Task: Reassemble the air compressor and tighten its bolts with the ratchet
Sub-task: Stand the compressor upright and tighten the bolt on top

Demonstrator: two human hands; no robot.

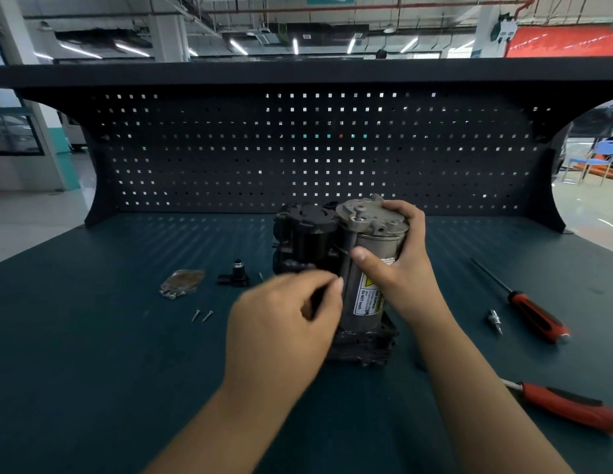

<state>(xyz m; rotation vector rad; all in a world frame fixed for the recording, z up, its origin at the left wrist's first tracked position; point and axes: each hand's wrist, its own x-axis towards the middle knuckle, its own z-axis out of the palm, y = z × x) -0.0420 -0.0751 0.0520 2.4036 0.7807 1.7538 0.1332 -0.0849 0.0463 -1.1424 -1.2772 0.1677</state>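
We clasp the air compressor (308, 234) mid-tabletop with our right hand (400, 261), left hand (281, 326) blurred beside it, perhaps pinching, grip unclear, red screwdrivers (534, 316) near right edge.

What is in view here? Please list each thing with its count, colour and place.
air compressor: 1, silver and black, bench centre
cover plate: 1, grey, left of the compressor
fitting: 1, black, between plate and compressor
screws: 2, silver, loose before the plate
screwdriver: 1, red and black, right
bit: 1, silver, beside the screwdriver
red-handled tool: 1, right front edge
pegboard: 1, dark, behind
bench top: 1, dark teal
left hand: at the compressor's side, blurred
right hand: grips the silver cylinder
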